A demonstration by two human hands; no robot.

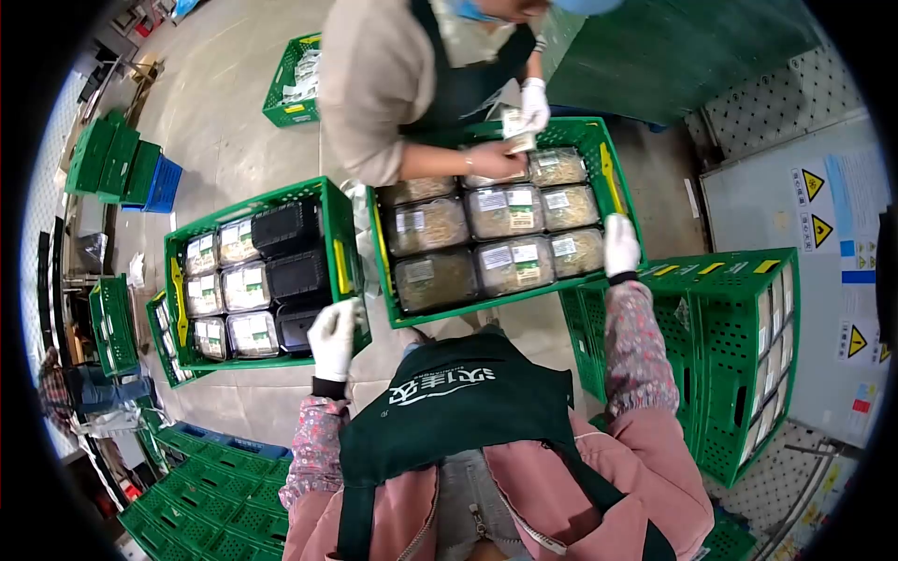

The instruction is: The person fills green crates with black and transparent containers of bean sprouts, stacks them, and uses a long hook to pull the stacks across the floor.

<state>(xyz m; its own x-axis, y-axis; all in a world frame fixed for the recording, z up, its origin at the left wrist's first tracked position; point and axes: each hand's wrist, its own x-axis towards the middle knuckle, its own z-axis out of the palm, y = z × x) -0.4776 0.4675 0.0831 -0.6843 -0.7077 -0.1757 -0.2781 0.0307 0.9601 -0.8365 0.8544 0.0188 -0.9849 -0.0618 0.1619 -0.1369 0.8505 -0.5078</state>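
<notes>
1. Across the front crate (pixel 486 301), a co-worker (pixel 374 84) leans in; their forearm covers part of the back row of packs (pixel 514 265).
2. The co-worker's gloved hand (pixel 535 105) and bare hand (pixel 496 162) are at some labels (pixel 517 140) above that crate.
3. Left of it stands the side crate (pixel 331 224); on the right, a crate stack (pixel 697 327); farther off, a floor crate (pixel 274 96) with white items.
4. Counts: nine packs show in the front crate, in three rows of three; the side crate shows six labelled packs (pixel 246 286) and three black trays (pixel 296 275).
5. The left hand (pixel 334 338), white-gloved, is at the side crate's near corner, fingers close together; I cannot tell whether they grip.
6. The right hand (pixel 621 247), also gloved, is at the front crate's right rim, fingers together; their grip is unclear.
</notes>
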